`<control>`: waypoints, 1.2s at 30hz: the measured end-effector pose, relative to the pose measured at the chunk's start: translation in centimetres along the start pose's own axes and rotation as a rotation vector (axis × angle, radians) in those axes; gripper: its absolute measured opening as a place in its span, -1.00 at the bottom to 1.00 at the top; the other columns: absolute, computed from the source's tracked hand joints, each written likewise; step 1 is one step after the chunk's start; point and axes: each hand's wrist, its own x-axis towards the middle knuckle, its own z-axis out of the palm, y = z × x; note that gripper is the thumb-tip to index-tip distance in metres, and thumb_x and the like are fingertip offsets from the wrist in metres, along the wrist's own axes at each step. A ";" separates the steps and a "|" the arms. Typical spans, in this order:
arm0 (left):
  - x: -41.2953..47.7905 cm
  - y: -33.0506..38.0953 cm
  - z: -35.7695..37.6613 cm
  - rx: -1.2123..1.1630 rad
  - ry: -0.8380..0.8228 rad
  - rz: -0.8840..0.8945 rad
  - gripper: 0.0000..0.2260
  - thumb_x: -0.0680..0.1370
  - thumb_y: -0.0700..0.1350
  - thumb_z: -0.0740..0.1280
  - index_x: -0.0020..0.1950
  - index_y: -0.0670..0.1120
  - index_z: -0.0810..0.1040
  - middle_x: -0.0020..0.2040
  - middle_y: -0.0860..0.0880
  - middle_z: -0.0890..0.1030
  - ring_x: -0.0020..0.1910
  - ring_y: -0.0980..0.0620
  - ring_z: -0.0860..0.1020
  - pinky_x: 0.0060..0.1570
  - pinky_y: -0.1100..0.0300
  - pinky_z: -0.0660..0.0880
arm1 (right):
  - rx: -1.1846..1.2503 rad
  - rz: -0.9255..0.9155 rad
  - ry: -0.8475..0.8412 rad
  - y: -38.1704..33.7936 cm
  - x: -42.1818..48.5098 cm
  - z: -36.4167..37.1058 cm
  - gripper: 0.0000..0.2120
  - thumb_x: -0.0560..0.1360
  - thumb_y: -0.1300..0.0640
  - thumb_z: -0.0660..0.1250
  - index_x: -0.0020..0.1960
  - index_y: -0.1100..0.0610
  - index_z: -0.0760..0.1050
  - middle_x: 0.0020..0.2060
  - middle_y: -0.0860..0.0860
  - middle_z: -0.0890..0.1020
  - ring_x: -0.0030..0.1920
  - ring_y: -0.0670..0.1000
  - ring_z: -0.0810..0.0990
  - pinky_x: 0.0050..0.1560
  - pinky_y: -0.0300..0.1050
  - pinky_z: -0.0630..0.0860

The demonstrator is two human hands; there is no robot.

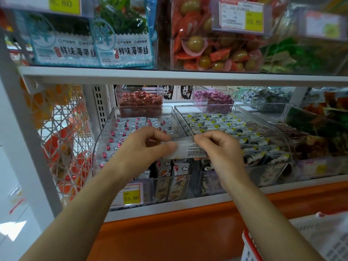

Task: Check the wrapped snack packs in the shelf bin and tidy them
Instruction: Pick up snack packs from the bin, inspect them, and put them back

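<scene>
A clear plastic shelf bin holds several white wrapped snack packs with red dots and cloud prints. In front of the bin I hold one white snack pack level, its printed back toward me. My left hand pinches its left end between thumb and fingers. My right hand pinches its right end. The pack hangs over the gap between this bin and the neighbouring clear bin of white packs with yellow marks.
A shelf board sits just above, carrying seaweed bags and a bin of orange packs. A yellow price tag hangs on the bin front. An orange ledge runs below; a white basket is at lower right.
</scene>
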 end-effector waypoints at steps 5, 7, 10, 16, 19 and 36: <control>0.4 0.0 -0.3 -0.028 0.067 -0.018 -0.86 0.46 -0.13 0.40 -0.23 -0.20 0.57 -0.23 -0.11 0.61 -0.40 0.18 0.56 -0.41 0.37 0.49 | 0.001 -0.068 -0.074 -0.3 -0.3 0.2 -0.78 0.46 0.17 0.39 -0.33 -0.05 0.61 -0.37 -0.14 0.63 -0.32 -0.22 0.57 -0.32 -0.41 0.46; 0.3 0.0 -0.8 -0.014 0.061 -0.013 -0.85 0.45 -0.16 0.41 -0.31 -0.17 0.60 -0.28 -0.08 0.64 -0.40 0.16 0.58 -0.41 0.39 0.49 | 0.002 -0.073 -0.094 -0.4 -0.2 0.2 -0.75 0.46 0.17 0.39 -0.34 -0.10 0.62 -0.36 -0.16 0.64 -0.30 -0.22 0.58 -0.30 -0.41 0.47; 0.2 0.1 -1.6 0.028 0.025 0.013 -0.86 0.45 -0.17 0.41 -0.32 -0.13 0.66 -0.32 0.04 0.67 -0.39 0.18 0.60 -0.38 0.43 0.49 | 0.011 -0.065 -0.120 -0.5 -0.2 0.1 -0.75 0.46 0.17 0.38 -0.32 -0.11 0.64 -0.36 -0.17 0.65 -0.29 -0.23 0.59 -0.29 -0.41 0.48; 0.3 0.0 -2.2 0.053 0.004 0.019 -0.87 0.46 -0.14 0.38 -0.26 -0.11 0.67 -0.24 0.12 0.68 -0.27 0.18 0.63 -0.36 0.47 0.47 | 0.033 0.000 -0.119 -0.5 -0.1 0.2 -0.78 0.46 0.14 0.37 -0.28 -0.13 0.66 -0.34 -0.11 0.67 -0.25 -0.12 0.63 -0.13 0.03 0.61; 0.0 0.2 -2.0 -0.001 -0.088 -0.015 -0.91 0.45 -0.12 0.37 -0.14 -0.11 0.64 -0.21 0.01 0.67 -0.25 0.14 0.64 -0.29 0.40 0.52 | 0.055 0.010 -0.089 -0.4 -0.2 0.3 -0.76 0.47 0.16 0.37 -0.29 -0.11 0.67 -0.32 -0.06 0.68 -0.23 -0.04 0.65 -0.17 0.08 0.63; 0.6 -1.1 -1.6 0.086 0.016 0.053 -0.85 0.53 -0.17 0.31 -0.09 0.09 0.59 -0.17 0.05 0.65 -0.24 0.19 0.62 -0.28 0.43 0.52 | 0.421 0.237 -0.282 0.4 0.7 -0.8 -0.72 0.33 -0.02 0.37 -0.09 0.14 0.66 -0.12 0.12 0.70 -0.07 0.07 0.68 -0.17 -0.16 0.62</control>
